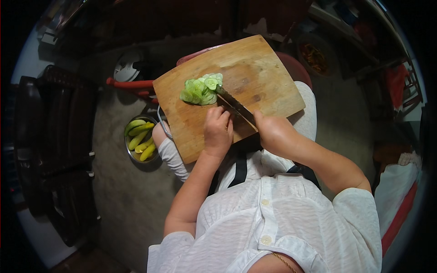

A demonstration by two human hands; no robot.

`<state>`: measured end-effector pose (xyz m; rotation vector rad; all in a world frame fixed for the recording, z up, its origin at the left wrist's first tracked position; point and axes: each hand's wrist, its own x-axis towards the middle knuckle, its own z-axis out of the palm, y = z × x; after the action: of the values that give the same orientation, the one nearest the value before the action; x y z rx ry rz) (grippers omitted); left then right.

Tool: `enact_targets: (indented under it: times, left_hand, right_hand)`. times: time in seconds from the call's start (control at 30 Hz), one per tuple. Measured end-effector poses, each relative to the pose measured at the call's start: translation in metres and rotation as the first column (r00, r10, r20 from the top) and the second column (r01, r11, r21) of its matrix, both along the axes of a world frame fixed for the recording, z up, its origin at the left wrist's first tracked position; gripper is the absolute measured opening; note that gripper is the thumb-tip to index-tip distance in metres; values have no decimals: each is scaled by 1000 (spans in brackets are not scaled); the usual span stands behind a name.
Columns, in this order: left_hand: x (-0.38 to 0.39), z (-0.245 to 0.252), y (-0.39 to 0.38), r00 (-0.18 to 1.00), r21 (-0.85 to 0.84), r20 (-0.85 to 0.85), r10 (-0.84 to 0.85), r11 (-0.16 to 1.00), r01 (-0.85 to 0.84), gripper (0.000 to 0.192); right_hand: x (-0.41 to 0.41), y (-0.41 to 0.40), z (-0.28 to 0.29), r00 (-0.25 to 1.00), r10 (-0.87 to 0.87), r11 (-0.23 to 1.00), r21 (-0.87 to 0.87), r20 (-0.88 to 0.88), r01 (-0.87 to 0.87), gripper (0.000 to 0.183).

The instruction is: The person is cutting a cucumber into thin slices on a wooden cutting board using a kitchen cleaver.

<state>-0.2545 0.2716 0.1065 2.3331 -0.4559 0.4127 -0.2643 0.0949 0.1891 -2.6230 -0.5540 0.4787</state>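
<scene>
A wooden cutting board [191,126] lies tilted to one side over my lap. Thin cucumber slices [199,89] are heaped on its left half. My right hand [275,131] grips a knife [237,105], whose blade points up and left, its tip touching the slices' right edge. Just below the heap, my left hand [218,128] has its fingers curled down beside the blade; whether something is under them is hidden.
A metal bowl [129,152] of several whole yellow-green cucumbers [138,138] stands on the floor at left. Beyond the board are a red chair part [131,84], a lidded pot [127,68], a red basin [297,68] and a container of orange pieces [313,58]. Dark leather seats [61,123] line the left.
</scene>
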Motion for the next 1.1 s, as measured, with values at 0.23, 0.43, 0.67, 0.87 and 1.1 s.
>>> enact_targets:
  times: [0.23, 0.43, 0.67, 0.87, 1.1]
  left_hand:
    - [-2, 1, 2, 1000, -94, -4, 29, 995, -29, 14]
    - [-1, -1, 2, 999, -26, 27, 26, 999, -26, 15]
    - [-6, 2, 2, 997, -148, 21, 78, 986, -74, 16]
    - [-5, -2, 2, 998, -41, 48, 27, 999, -25, 11]
    - [-7, 1, 1, 998, -129, -11, 60, 990, -60, 10]
  right_hand:
    - [-9, -4, 19, 999, 30, 999, -12, -22, -30, 27]
    - [-5, -2, 6, 999, 43, 999, -8, -6, -43, 25]
    - [-10, -6, 13, 998, 52, 998, 27, 26, -53, 25]
    - [-6, -3, 5, 999, 43, 998, 43, -8, -43, 25]
    - [-7, -6, 6, 999, 41, 998, 47, 12, -42, 24]
